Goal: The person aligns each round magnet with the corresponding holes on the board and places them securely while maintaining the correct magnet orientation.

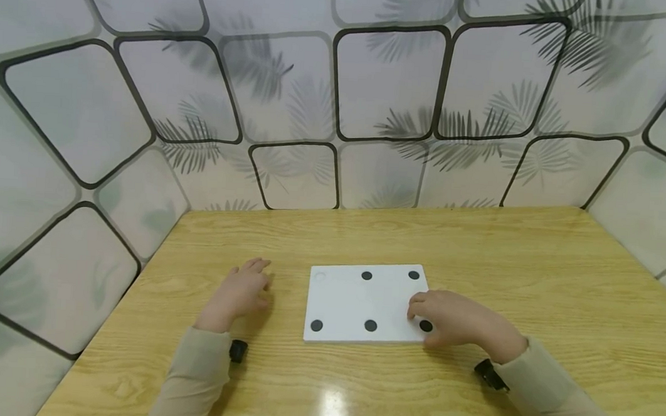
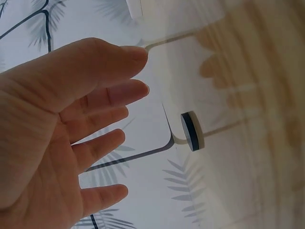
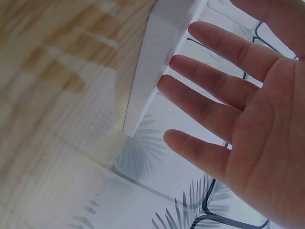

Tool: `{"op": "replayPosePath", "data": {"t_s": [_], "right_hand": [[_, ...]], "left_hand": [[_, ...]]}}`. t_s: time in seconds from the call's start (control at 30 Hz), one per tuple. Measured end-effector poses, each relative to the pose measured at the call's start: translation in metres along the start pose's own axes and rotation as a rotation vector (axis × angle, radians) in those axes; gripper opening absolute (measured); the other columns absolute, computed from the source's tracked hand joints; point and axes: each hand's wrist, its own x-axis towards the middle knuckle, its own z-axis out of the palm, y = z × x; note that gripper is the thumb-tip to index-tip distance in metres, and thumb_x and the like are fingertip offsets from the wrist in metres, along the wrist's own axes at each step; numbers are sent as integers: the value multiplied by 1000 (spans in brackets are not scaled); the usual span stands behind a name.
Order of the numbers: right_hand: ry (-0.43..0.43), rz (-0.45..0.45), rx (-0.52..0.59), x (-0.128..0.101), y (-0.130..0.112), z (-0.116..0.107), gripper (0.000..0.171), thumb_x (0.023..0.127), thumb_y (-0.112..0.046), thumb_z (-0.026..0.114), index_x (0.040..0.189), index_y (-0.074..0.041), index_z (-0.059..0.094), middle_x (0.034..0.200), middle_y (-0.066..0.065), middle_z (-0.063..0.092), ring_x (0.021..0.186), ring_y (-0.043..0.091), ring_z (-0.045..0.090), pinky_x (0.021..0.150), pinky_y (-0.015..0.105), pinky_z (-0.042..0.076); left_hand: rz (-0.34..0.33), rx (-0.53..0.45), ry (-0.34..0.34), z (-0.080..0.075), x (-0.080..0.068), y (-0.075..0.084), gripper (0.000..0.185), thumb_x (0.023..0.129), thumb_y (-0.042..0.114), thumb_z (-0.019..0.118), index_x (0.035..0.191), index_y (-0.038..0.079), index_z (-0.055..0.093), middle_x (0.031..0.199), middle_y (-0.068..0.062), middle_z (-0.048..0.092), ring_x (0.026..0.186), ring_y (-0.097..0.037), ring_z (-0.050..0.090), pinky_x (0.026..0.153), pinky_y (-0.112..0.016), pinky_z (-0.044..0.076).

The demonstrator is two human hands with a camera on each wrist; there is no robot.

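Note:
A white rectangular board (image 1: pixel 339 302) lies flat on the table, with several black round spots along its long edges and a faint ring (image 1: pixel 320 276) at its far left corner. To its left hovers my left hand (image 1: pixel 240 294), palm down, fingers loosely spread and holding nothing. Near that hand, the left wrist view shows a small black disc (image 2: pixel 192 131) flat on the tabletop; in the head view it is hidden. My right hand (image 1: pixel 454 318) is at the board's right edge, fingers reaching over it. In the right wrist view its fingers are extended beside the board's side (image 3: pixel 147 71), gripping nothing.
The wood-grain table (image 1: pixel 365 235) has a glossy top that reflects light near its front. Patterned wall panels (image 1: pixel 390 85) with leaf prints rise behind and along both sides. A small black camera (image 1: pixel 238 351) sits at the left wrist, another camera (image 1: pixel 491 374) at the right.

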Motion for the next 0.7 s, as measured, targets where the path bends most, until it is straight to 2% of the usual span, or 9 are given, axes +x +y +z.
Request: {"op": "replayPosePath", "data": {"t_s": [0.43,0.7], "right_hand": [[0,-7,-3,0,0,0,29,64,-12,71,90,-10,60,95,0,55,78,14,51,70,34,43],[5,-8,-9,0,1,1,29,63,-12,71,90,-10,60,93,0,55,77,14,51,69,33,43]], "left_hand": [[-40,3,-3,1,-2,-9,11,76,15,66,83,7,64,131,-20,38,122,-39,28,90,-61,26],[-56,3,-24,1,-2,-10,15,76,17,69,85,6,64,131,-20,37,122,-38,28,89,-61,27]]}}
